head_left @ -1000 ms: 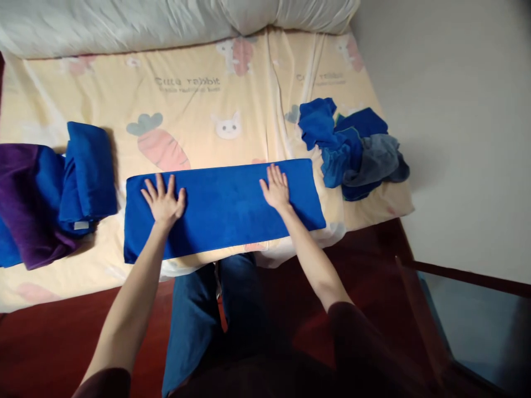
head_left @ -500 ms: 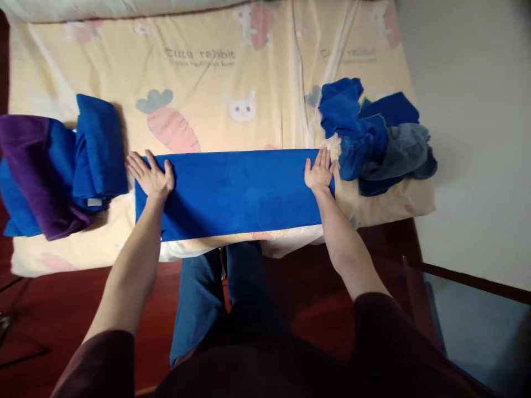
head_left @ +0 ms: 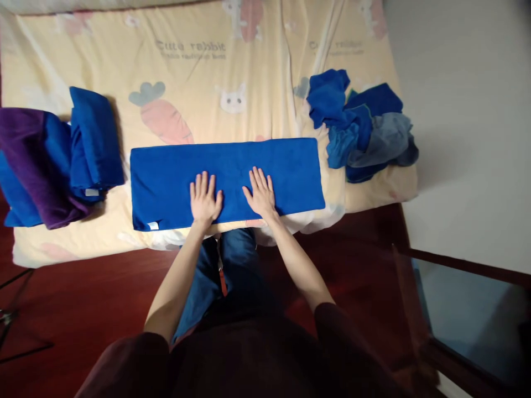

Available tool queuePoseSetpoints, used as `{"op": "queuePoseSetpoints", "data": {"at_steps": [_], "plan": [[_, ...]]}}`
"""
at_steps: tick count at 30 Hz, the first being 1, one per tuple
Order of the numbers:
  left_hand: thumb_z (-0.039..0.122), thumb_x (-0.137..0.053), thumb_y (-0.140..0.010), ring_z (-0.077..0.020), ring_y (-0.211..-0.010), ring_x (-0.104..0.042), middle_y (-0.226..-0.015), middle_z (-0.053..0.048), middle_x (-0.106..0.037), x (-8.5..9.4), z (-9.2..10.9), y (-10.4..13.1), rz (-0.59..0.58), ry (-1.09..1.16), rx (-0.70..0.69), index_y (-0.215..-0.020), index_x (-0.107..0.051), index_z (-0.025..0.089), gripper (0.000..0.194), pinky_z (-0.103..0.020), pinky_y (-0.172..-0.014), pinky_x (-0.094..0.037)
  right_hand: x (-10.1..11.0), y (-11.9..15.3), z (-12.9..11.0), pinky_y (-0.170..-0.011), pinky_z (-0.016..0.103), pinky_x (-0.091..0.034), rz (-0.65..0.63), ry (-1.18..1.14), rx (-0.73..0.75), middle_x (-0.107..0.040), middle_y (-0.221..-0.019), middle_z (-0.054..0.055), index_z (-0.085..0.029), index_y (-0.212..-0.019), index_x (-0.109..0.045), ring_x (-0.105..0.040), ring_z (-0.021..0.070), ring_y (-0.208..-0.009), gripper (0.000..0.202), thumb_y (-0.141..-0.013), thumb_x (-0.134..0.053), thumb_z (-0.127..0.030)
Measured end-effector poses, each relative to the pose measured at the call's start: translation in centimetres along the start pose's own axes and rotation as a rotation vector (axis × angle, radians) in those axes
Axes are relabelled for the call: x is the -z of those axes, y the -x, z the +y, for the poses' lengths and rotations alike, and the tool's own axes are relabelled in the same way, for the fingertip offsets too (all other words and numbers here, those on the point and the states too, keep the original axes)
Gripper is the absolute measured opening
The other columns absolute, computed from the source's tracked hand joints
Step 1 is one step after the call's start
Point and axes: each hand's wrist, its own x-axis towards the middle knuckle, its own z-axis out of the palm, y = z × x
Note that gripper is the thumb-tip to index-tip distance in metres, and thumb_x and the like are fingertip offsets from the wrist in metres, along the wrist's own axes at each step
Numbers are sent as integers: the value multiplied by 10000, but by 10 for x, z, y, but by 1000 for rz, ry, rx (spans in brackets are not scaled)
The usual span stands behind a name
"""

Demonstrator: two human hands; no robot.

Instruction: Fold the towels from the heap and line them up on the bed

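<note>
A blue towel [head_left: 166, 177], folded into a long strip, lies flat along the front of the bed, with a small white label [head_left: 153, 225] at its near left corner. My left hand [head_left: 205, 199] rests palm down on it, left of the middle, fingers spread. Just to the right, my right hand [head_left: 260, 193] lies flat on the same towel, its fingers apart too. Neither hand grips anything.
Folded blue towels [head_left: 96, 143] and a purple towel [head_left: 31, 149] are piled at the left. Crumpled blue and grey cloths [head_left: 373, 132] lie at the right, near the wall [head_left: 464, 110]. A patterned sheet [head_left: 249, 72] covers the bed. Thin black stand legs [head_left: 25, 301] stand at lower left.
Both hands have moved inward from the towel's two ends to its middle, staying flat. The label at the near left corner now shows. The view has shifted slightly.
</note>
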Motion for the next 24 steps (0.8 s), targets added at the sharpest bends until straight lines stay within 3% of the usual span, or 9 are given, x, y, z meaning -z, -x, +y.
{"op": "queuePoseSetpoints", "data": {"at_steps": [6, 9, 11, 15, 19, 22, 24], "plan": [[490, -358, -1045, -317, -1640, -48, -1754, -177, -131, 60, -84, 53, 104, -116, 273, -1665, -277, 92, 741, -586, -1308, -43, 43, 40, 114, -1337, 552, -76, 127, 126, -231, -169, -1761, 107, -126, -1684, -196, -103, 246, -1651, 720, -1088, -205, -530], [487, -342, -1040, -320, -1638, -59, -1748, -215, -122, 71, -104, 77, 151, -131, 381, -1664, -236, 44, 773, -568, -1309, -33, 52, 59, 151, -1339, 519, -95, 170, 200, -367, -162, -1761, 126, -83, -1680, -182, -102, 236, -1649, 732, -1089, -164, -513], [480, -339, -1034, -321, -1638, -65, -1743, -233, -123, 72, -109, 83, 163, -122, 417, -1660, -230, 27, 781, -572, -1306, -31, 53, 64, 163, -1342, 503, -96, 183, 220, -412, -164, -1761, 129, -70, -1680, -173, -95, 221, -1649, 729, -1089, -151, -496], [451, -343, -1024, -326, -1637, -66, -1736, -249, -126, 78, -112, 79, 145, -103, 424, -1656, -225, 13, 778, -603, -1295, -48, 56, 59, 160, -1345, 499, -67, 174, 211, -453, -154, -1761, 129, -51, -1675, -177, -96, 222, -1648, 723, -1083, -172, -467], [411, -380, -1014, -374, -1624, -110, -1706, -301, -175, 87, -102, 89, 79, -124, 415, -1619, -292, -37, 758, -640, -1278, -100, 64, 61, 131, -1326, 586, -22, 116, 118, -525, -172, -1748, 165, -25, -1655, -243, -121, 292, -1644, 722, -1061, -256, -434], [395, -397, -1012, -410, -1615, -128, -1696, -304, -208, 76, -82, 134, 44, -161, 350, -1599, -364, -19, 719, -669, -1261, -146, 49, 101, 89, -1311, 636, -21, 197, -10, -492, -188, -1739, 194, -31, -1633, -315, -113, 326, -1644, 715, -1035, -325, -423], [401, -404, -1016, -405, -1610, -164, -1699, -275, -232, 60, -68, 179, 12, -178, 274, -1598, -408, 29, 691, -636, -1269, -191, 20, 149, 53, -1315, 631, -49, 291, -138, -430, -203, -1738, 183, -70, -1616, -374, -124, 321, -1644, 689, -1025, -337, -423]]}}
